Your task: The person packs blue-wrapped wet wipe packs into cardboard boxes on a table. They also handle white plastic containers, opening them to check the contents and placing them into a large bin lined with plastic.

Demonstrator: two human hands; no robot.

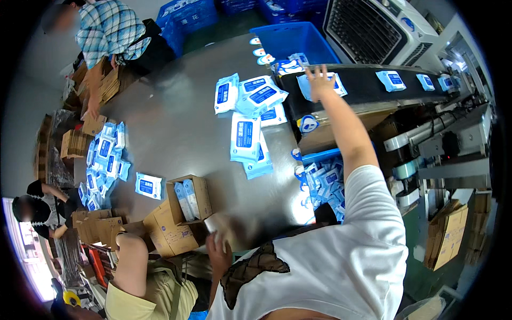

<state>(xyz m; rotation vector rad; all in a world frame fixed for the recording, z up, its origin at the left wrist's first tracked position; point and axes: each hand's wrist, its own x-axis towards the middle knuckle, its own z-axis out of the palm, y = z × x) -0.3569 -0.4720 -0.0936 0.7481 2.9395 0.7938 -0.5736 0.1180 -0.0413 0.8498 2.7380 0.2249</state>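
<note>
My right arm stretches out to the dark conveyor belt at the upper right. There my right hand [321, 84] lies over a blue-and-white wipes packet [339, 85], fingers spread and not wrapped round it. Low in the middle, at the table's near edge, is my left hand [217, 253], partly in shadow. A smeared pale and brown shape just beyond it hides what its fingers do. Between the two hands several wipes packets [245, 136] lie overlapping on the dark table [181, 122]. An open carton [201, 194] with packets standing inside is left of my left hand.
More packets [393, 81] sit along the belt. A blue bin [296, 40] stands beyond it; another full of packets [326, 181] is below it. A packet pile [106, 160] covers the table's left end. Co-workers [114, 32] stand around, one in yellow [152, 296] close at my left.
</note>
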